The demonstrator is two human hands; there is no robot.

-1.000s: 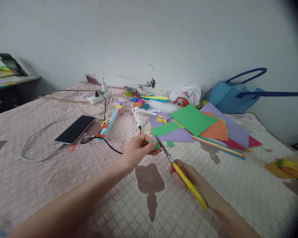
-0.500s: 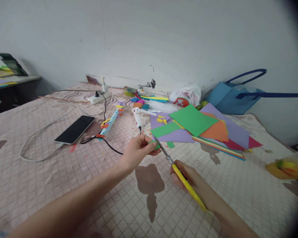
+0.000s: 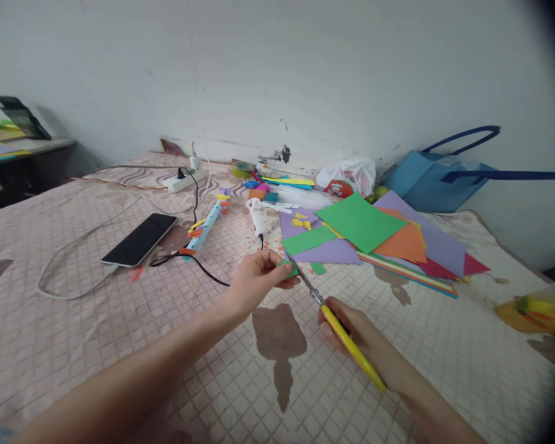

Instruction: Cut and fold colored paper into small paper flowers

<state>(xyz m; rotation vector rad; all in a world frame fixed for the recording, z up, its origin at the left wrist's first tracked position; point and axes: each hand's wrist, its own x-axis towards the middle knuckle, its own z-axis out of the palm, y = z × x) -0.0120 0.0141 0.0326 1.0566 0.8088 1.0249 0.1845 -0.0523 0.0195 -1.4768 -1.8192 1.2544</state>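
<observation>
Between the thumb and fingers of my left hand is a small green piece of paper, mostly covered by the fingers. My right hand grips yellow-handled scissors, whose metal blades point up and left and meet the edge of the green piece. A small green scrap lies on the tablecloth just beyond the blades. Behind it, a green strip rests on a purple sheet, near some yellow scraps.
Stacked coloured sheets lie to the right, before a blue bag and a white plastic bag. A glue gun with a black cord sits mid-table. Leftward are a light-blue decorated strip, a phone and a power strip.
Almost nothing differs. The view has shifted very slightly, while both hands, the green piece and the scissors keep nearly the same position.
</observation>
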